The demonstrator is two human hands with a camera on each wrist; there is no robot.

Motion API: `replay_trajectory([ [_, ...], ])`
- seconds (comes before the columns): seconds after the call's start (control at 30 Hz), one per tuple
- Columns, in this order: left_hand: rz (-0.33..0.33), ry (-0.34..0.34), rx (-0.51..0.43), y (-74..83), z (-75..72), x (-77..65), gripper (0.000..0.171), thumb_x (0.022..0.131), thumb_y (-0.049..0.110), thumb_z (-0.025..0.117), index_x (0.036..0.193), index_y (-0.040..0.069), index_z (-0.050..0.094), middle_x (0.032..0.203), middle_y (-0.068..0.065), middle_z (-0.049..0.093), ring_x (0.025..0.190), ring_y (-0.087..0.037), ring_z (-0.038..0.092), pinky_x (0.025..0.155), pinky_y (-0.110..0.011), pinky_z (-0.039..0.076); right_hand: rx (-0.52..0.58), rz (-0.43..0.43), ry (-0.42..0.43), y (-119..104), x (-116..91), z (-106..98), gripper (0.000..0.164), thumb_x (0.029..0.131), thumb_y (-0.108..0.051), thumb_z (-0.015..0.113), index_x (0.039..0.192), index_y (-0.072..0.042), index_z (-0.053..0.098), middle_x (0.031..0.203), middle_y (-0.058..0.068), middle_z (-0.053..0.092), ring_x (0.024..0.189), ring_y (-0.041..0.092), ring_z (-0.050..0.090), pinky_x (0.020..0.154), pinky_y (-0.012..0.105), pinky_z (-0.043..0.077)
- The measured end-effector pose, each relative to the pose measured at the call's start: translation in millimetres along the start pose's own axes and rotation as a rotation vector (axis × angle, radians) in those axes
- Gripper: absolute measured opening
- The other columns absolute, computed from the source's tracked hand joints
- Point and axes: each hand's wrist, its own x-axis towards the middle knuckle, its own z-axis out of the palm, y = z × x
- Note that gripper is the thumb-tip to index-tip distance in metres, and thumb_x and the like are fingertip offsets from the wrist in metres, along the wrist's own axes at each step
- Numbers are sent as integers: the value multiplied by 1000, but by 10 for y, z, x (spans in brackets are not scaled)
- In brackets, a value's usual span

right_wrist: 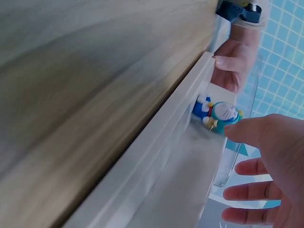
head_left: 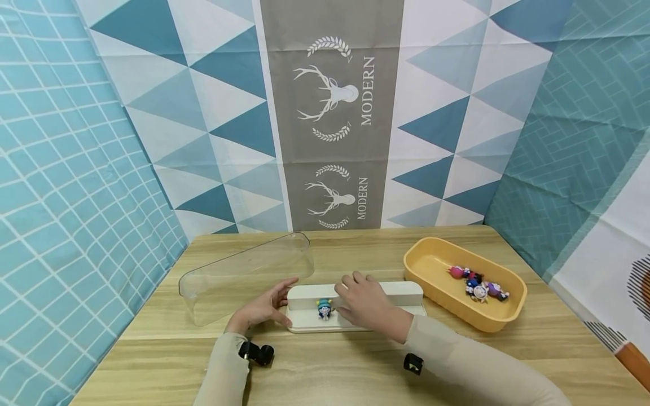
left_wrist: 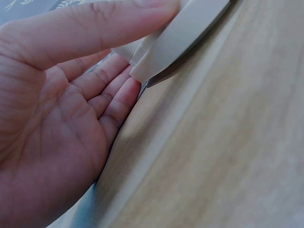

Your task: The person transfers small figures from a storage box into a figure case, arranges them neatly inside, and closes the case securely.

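A white stepped display base [head_left: 315, 324] lies lengthwise on the table. On its lower step, toward the left end, stands a small blue Doraemon-like figurine [head_left: 324, 309] with a teal hat. My left hand [head_left: 264, 307] grips the base's left end, thumb at the near side and fingers behind, as the left wrist view shows at the base's corner [left_wrist: 166, 47]. Over the base, just right of the figurine, is my right hand [head_left: 368, 301]. In the right wrist view its thumb [right_wrist: 247, 132] overlaps the figurine's head [right_wrist: 224, 112], while the other fingers extend apart from it.
Behind my left hand stands a clear plastic cover [head_left: 244, 276]. A yellow tray [head_left: 426, 265] with several small figurines [head_left: 479, 290] sits to the right of the base. Patterned cloth walls [head_left: 330, 113] border the wooden table [head_left: 325, 372].
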Motion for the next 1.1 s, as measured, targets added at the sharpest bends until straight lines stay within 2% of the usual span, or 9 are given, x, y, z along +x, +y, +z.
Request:
replay_trajectory([
  [0.17, -5, 11, -10, -6, 12, -10, 110, 73, -12, 80, 159, 2, 11, 155, -29, 28, 129, -36, 44, 104, -39, 42, -50, -48, 6, 108, -65, -37, 37, 86, -49, 73, 97, -16, 60, 92, 0, 58, 77, 19, 53, 55, 30, 42],
  [0.3, -7, 15, -9, -3, 15, -18, 110, 73, -12, 80, 159, 2, 11, 155, -29, 28, 128, -35, 44, 102, -37, 43, -74, -74, 7, 215, -95, -70, 35, 87, -46, 73, 99, -17, 60, 89, 1, 57, 77, 20, 55, 57, 32, 45],
  [0.57, -5, 13, -14, -11, 16, -23, 111, 73, -12, 80, 159, 2, 10, 153, -29, 30, 126, -34, 45, 98, -32, 45, -86, -61, -34, 464, -140, -132, 31, 89, -43, 72, 98, -16, 60, 88, 1, 57, 78, 21, 55, 60, 34, 46],
  [0.73, -1, 7, -8, -15, 8, -25, 111, 74, -11, 80, 159, 2, 10, 153, -30, 30, 126, -35, 45, 98, -33, 46, -124, -84, -2, 628, -179, -138, 33, 88, -44, 72, 96, -15, 61, 85, 2, 57, 75, 22, 56, 57, 34, 46],
  [0.97, 8, 3, -16, -7, -7, -17, 109, 75, -12, 79, 159, 2, 10, 155, -30, 26, 131, -38, 42, 100, -33, 45, -114, -100, 57, 956, -195, -87, 33, 85, -40, 76, 93, -13, 59, 81, 3, 55, 72, 22, 56, 56, 35, 48],
  [1.1, 18, -5, -12, 3, 5, -14, 109, 75, -12, 80, 158, 0, 10, 155, -31, 26, 131, -38, 43, 101, -34, 45, -115, -105, 45, 1146, -233, -66, 33, 85, -37, 77, 92, -11, 58, 81, 3, 55, 73, 23, 56, 56, 36, 48],
])
